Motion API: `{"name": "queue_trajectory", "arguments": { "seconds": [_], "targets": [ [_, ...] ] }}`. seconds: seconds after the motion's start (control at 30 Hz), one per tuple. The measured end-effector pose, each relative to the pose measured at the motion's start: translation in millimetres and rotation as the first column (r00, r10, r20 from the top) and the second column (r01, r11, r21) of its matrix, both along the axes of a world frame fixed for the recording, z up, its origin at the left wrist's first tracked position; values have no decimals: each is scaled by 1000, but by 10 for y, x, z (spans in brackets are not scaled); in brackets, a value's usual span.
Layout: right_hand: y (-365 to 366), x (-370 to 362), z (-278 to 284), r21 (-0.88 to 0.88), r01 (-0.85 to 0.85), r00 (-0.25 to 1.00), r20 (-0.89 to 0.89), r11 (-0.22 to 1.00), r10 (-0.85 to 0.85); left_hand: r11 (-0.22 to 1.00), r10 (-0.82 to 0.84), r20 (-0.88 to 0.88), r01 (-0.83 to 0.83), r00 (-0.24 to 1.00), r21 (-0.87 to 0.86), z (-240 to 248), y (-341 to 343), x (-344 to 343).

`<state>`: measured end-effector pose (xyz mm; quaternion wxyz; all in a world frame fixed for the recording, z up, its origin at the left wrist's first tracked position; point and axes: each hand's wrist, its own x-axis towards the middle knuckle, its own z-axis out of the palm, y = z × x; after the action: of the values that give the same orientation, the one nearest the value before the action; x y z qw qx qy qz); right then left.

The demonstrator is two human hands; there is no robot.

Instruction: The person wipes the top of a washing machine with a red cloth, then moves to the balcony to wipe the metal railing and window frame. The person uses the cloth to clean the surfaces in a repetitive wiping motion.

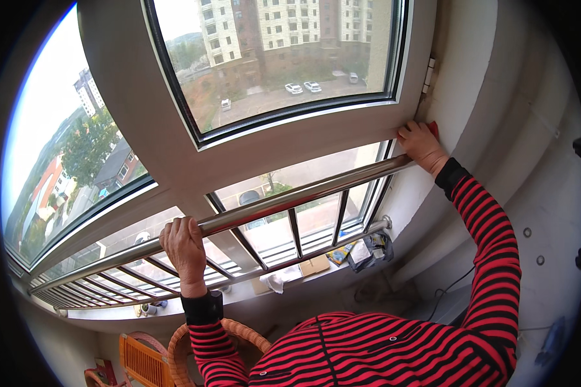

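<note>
My left hand (184,251) is wrapped round the top rail of a shiny metal railing (303,197) that runs along the window. Up at the right, my right hand (422,147) presses a red cloth (434,128) into the lower right corner of the pale window frame (303,143), just above the railing's end. Most of the cloth is hidden behind my fingers. Closed glass panes (284,58) fill the upper part of the frame, with a metal hinge (427,75) on its right side.
Beneath the railing, the sill holds a white crumpled cloth or paper (274,282), a cardboard piece (314,265) and a dark plastic bag (379,248). Below stand a woven rattan chair (244,332) and an orange slatted wooden piece (142,361). A pale wall (461,109) adjoins the window.
</note>
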<state>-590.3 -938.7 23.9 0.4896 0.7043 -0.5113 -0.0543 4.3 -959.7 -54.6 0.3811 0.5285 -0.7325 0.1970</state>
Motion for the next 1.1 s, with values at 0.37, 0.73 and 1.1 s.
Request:
{"name": "queue_trajectory", "arguments": {
  "seconds": [0.37, 0.73, 1.1],
  "targets": [
    [348, 2496, 201, -181, -811, -42, 966, 556, 254, 636, -425, -849, 771, 316, -31, -152, 726, -572],
    [236, 3777, -331, -60, -956, 107, 840, 286, 532, 484, 231, -873, 829, -429, -280, -175, 1003, -35],
    [-140, 3050, -362, -150, -695, 321, 811, 703, 490, 942, -232, -960, 210, -156, -262, 583, 161, 3055]
  ]
}}
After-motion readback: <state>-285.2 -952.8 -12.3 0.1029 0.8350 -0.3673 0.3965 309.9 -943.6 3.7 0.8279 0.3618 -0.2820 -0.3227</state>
